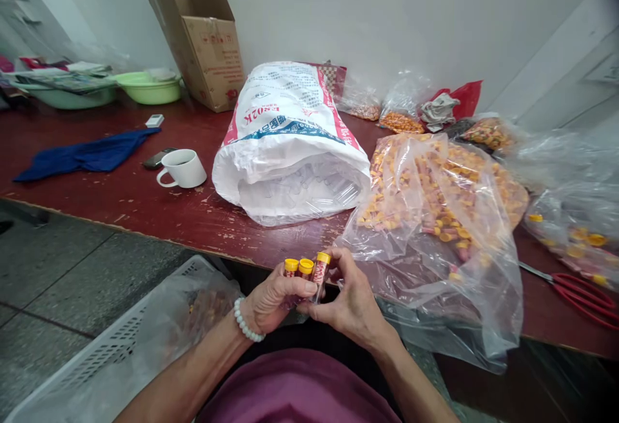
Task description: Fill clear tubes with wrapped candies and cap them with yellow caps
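Note:
Three small clear tubes with yellow caps (305, 267) are upright between my hands, just off the table's front edge. My left hand (275, 294) is closed around two of them, its thumb lying across the front. With thumb and fingers, my right hand (351, 297) grips the third tube (320, 275), which shows red-and-white printing and touches the others. Behind them on the table, a white woven sack (290, 113) lies with its mouth toward me and clear plastic pieces inside. To the right, a large clear plastic bag (435, 197) holds many yellow-capped tubes.
The dark red table (232, 236) carries a white mug (182, 170), a blue cloth (89, 154), a cardboard box (213, 55), green basins (149, 89) and red-handled scissors (585, 297). A white basket (111, 345) with a bagged load stands below, at left.

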A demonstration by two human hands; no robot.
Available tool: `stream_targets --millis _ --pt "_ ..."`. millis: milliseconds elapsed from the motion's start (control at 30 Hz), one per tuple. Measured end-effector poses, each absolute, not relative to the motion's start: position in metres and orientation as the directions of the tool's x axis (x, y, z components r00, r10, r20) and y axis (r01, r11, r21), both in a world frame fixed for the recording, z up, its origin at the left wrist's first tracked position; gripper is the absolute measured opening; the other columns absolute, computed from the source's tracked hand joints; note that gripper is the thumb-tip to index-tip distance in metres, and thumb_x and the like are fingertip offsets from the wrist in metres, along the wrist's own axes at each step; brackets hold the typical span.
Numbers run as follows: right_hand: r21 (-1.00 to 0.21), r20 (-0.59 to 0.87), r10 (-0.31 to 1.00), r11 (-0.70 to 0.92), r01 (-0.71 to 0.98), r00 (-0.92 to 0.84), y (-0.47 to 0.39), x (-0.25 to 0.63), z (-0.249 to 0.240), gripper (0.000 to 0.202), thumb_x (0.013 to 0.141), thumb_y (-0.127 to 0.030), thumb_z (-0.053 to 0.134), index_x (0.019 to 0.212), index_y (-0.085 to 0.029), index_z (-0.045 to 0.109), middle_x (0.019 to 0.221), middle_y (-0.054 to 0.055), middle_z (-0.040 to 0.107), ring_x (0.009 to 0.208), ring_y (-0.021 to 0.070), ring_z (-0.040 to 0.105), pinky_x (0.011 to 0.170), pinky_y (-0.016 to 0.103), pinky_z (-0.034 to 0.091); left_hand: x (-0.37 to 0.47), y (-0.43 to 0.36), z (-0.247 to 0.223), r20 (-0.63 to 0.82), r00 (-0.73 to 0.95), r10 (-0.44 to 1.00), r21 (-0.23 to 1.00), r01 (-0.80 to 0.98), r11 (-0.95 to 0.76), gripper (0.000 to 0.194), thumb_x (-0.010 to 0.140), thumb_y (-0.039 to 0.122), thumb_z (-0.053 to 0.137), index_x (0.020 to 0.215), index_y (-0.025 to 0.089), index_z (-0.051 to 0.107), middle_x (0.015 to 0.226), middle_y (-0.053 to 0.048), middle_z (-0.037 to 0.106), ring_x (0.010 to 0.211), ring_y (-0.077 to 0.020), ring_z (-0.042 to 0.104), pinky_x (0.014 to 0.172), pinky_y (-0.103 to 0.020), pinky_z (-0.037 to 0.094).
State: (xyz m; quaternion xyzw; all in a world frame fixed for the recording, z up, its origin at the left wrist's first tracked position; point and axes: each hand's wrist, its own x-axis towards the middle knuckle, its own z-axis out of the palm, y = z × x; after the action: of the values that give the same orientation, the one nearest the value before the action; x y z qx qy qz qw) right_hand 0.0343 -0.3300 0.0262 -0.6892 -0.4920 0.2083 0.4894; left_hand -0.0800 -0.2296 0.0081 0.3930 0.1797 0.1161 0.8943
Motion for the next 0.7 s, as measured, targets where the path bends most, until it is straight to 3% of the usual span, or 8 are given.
stream_targets --millis 100,200,333,467,533,633,700 --pt "-0.936 0.157 0.889 -0.006 0.353 0.431 -0.329 0.033 0.018 0.074 0.053 -0.024 0.081 0.116 -0.024 0.041 0.111 0.003 0.057 0.083 0.0151 0.059 0.074 0.029 0.051 -0.081 -0.229 0.007 -0.230 0.910 0.345 0.733 -0.072 0.676 0.020 0.062 0.016 0.069 0.081 0.010 0.068 0.072 -0.004 0.061 0.066 -0.0109 0.054 0.058 -0.019 0.042" --pt "-0.920 0.215 0.885 0.042 0.389 0.413 -0.331 0.033 0.012 0.089 0.055 -0.024 0.081 0.130 -0.027 0.033 0.132 0.007 0.047 0.096 0.0176 0.058 0.082 0.032 0.050 -0.081 -0.229 0.006 -0.235 0.909 0.343 0.730 -0.068 0.680 0.020 0.062 0.017 0.069 0.081 0.010 0.068 0.073 -0.005 0.062 0.065 -0.0107 0.055 0.057 -0.019 0.042" --pt "-0.837 0.307 0.873 0.058 0.544 0.379 -0.333 0.034 0.012 0.075 0.057 -0.026 0.079 0.124 -0.022 0.045 0.117 0.007 0.059 0.095 0.0199 0.060 0.085 0.033 0.049 -0.083 -0.233 0.002 -0.270 0.903 0.335 0.711 -0.048 0.701 0.022 0.062 0.019 0.069 0.082 0.011 0.068 0.071 -0.004 0.062 0.058 -0.0095 0.053 0.051 -0.019 0.039" --pt "-0.778 0.280 0.881 -0.024 0.628 0.380 -0.334 0.035 0.012 0.068 0.058 -0.027 0.076 0.120 -0.019 0.048 0.109 0.008 0.060 0.093 0.0217 0.061 0.085 0.035 0.049 -0.084 -0.236 -0.001 -0.339 0.883 0.326 0.683 -0.008 0.731 0.022 0.063 0.021 0.069 0.083 0.012 0.067 0.069 -0.003 0.061 0.052 -0.0089 0.051 0.047 -0.020 0.038" --pt "-0.730 0.278 0.900 -0.028 0.683 0.334 -0.333 0.035 0.011 0.073 0.063 -0.027 0.075 0.128 -0.018 0.042 0.117 0.011 0.056 0.104 0.0243 0.057 0.091 0.039 0.047 -0.084 -0.237 -0.002 -0.357 0.868 0.345 0.681 -0.012 0.733 0.022 0.064 0.021 0.070 0.084 0.013 0.067 0.071 -0.003 0.062 0.055 -0.0100 0.053 0.050 -0.021 0.041" --pt "-0.617 0.340 0.915 0.044 0.786 0.216 -0.331 0.033 0.006 0.098 0.060 -0.035 0.079 0.140 -0.017 0.026 0.137 0.018 0.040 0.125 0.0310 0.042 0.101 0.047 0.039 -0.084 -0.237 0.000 -0.335 0.859 0.387 0.676 -0.067 0.734 0.019 0.062 0.016 0.070 0.080 0.013 0.066 0.071 -0.002 0.061 0.062 -0.0109 0.056 0.060 -0.023 0.045" --pt "-0.538 0.362 0.919 0.069 0.840 0.156 -0.329 0.031 0.002 0.099 0.054 -0.038 0.084 0.137 -0.019 0.033 0.140 0.019 0.035 0.126 0.0347 0.040 0.100 0.050 0.040 -0.085 -0.238 0.002 -0.311 0.858 0.409 0.679 -0.101 0.727 0.019 0.060 0.013 0.070 0.078 0.013 0.065 0.069 0.000 0.060 0.062 -0.0099 0.055 0.063 -0.023 0.044"
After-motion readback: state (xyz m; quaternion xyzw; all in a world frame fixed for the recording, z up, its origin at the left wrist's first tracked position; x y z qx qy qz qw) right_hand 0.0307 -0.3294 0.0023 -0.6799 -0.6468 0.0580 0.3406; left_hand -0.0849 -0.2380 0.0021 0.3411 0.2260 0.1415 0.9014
